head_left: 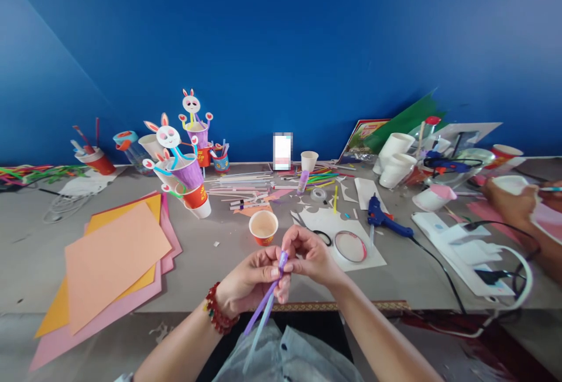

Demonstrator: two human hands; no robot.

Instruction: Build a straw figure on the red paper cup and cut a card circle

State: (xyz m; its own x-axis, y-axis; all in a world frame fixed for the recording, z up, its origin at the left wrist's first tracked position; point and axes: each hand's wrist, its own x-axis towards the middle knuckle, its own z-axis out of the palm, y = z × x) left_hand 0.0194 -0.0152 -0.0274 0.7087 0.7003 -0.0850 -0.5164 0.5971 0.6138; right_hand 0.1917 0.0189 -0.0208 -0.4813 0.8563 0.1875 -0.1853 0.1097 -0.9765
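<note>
Close to the table's front edge, my left hand pinches a few thin straws, purple and pale blue, that hang down toward my lap. Fingertips of my right hand close on their bunched upper end, where the purple parts meet. Just beyond my hands stands a red and white paper cup, its mouth facing up. To the right of my right hand lie a roll of clear tape and black-handled scissors on cut white paper.
Coloured paper sheets lie at left, below rabbit-topped cups. Loose straws spread along the back. At right are a blue glue gun, a corded power strip and another person's hands holding a cup.
</note>
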